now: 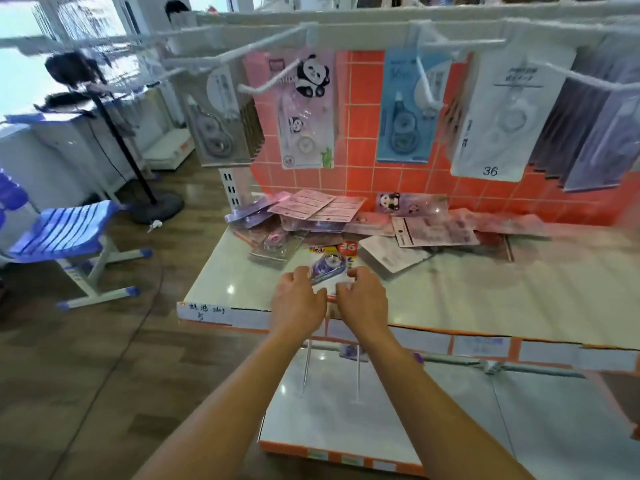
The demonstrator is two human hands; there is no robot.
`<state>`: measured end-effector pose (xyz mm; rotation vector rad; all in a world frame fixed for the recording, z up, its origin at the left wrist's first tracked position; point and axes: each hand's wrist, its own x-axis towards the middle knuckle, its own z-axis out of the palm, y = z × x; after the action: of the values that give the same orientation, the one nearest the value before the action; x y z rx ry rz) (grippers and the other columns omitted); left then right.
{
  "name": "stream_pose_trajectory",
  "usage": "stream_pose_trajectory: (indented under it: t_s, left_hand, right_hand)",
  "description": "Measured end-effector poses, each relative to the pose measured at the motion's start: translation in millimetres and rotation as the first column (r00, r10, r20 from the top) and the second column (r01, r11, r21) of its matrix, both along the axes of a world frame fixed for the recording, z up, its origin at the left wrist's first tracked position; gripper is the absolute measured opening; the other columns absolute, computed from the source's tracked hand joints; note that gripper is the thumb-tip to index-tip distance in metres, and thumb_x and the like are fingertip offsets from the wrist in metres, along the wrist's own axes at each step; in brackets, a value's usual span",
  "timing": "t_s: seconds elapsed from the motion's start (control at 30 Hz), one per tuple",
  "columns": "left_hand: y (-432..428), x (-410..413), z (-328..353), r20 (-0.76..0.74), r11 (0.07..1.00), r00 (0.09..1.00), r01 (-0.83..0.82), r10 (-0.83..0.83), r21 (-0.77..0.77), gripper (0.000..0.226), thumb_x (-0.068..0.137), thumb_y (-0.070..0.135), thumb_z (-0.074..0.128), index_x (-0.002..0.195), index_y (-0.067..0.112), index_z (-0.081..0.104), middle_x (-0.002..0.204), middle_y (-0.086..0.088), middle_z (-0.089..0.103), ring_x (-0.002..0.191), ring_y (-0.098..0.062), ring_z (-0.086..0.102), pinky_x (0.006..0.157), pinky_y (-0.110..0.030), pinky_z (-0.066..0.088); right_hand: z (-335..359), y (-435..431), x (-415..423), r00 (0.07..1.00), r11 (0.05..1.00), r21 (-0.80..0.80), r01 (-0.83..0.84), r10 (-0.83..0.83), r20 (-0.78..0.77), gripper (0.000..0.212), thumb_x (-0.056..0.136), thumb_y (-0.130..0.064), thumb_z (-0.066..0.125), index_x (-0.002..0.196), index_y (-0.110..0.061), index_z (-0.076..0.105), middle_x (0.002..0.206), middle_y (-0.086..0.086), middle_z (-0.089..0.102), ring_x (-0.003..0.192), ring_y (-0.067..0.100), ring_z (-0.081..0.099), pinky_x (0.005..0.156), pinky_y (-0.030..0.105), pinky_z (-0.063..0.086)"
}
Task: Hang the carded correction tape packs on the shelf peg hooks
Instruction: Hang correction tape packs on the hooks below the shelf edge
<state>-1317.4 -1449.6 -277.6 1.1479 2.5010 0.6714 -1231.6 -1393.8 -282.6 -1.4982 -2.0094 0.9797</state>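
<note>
A pale glossy shelf point(485, 292) backs onto an orange tiled panel point(360, 133) under white wire peg hooks point(263, 86). Along its back edge lie heaped loose carded packs point(322, 206). Near its front edge, the left hand point(298, 301) and right hand point(362, 299) pinch a purple carded correction tape pack point(329, 266) between curled fingers.

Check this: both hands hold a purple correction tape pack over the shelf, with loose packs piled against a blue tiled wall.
One thing is wrong: the tiled wall is orange-red, not blue, as the head view shows. Left hand and right hand do hold the purple pack over the shelf, loose packs behind.
</note>
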Motion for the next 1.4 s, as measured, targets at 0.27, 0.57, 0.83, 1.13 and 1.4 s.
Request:
stream_pose_trajectory:
  t_s: [0.27,0.57,0.83,1.13,1.4]
  left_hand:
    - [33.8,-17.3,5.6,0.093,0.980,0.981,-0.157,0.169,-0.124,0.053,0.096,0.042,0.049,0.138,0.011,0.039,0.136,-0.016,0.050,0.122,-0.033,0.049,0.097,-0.037,0.041]
    - [29.0,-16.0,6.3,0.769,0.963,0.618,-0.268,0.161,0.013,0.023,0.094,0.027,0.058,0.102,0.007,0.067,0.085,-0.008,0.074,0.061,-0.015,0.063,0.050,-0.022,0.047]
    - [1.6,-5.9,20.6,0.927,0.937,0.372,-0.336,0.036,0.098,0.021,0.095,0.020,0.059,0.105,0.001,0.060,0.092,-0.016,0.072,0.080,-0.023,0.069,0.075,-0.038,0.059]
    - [-43.7,-3.9,26.4,0.906,0.981,0.419,-0.141,-0.062,0.132,0.017,0.091,0.007,0.061,0.107,0.003,0.062,0.089,-0.010,0.074,0.073,-0.019,0.070,0.065,-0.031,0.059]
    - [-85.4,-4.9,15.3,0.872,0.990,0.471,0.032,-0.136,0.137,0.023,0.089,0.005,0.063,0.111,0.010,0.062,0.102,-0.010,0.074,0.094,-0.024,0.070,0.078,-0.035,0.059]
  right_hand:
    - [-9.7,29.9,-7.2,0.974,0.960,-0.247,0.131,-0.171,-0.147,0.034,0.091,-0.020,0.056,0.124,-0.014,0.051,0.122,0.009,0.061,0.105,0.024,0.059,0.091,0.035,0.048]
    - [-8.1,27.0,-1.2,0.886,0.869,-0.476,0.137,-0.322,-0.333,0.039,0.098,-0.015,0.048,0.135,-0.020,0.039,0.123,0.009,0.057,0.087,0.017,0.064,0.064,0.028,0.056]
    - [-1.5,3.5,18.1,0.849,0.865,-0.497,0.063,-0.308,-0.428,0.036,0.095,-0.007,0.049,0.130,-0.014,0.046,0.117,0.010,0.062,0.090,0.019,0.067,0.066,0.030,0.059]
    - [19.8,-37.3,40.0,0.802,0.886,-0.454,0.093,-0.337,-0.494,0.025,0.090,-0.004,0.052,0.112,-0.017,0.053,0.103,0.006,0.067,0.085,0.019,0.068,0.067,0.033,0.057]
    - [23.2,-75.4,46.4,0.778,0.900,-0.419,0.119,-0.347,-0.524,0.011,0.095,-0.015,0.054,0.105,-0.019,0.057,0.096,-0.003,0.067,0.084,0.012,0.065,0.061,0.025,0.052]
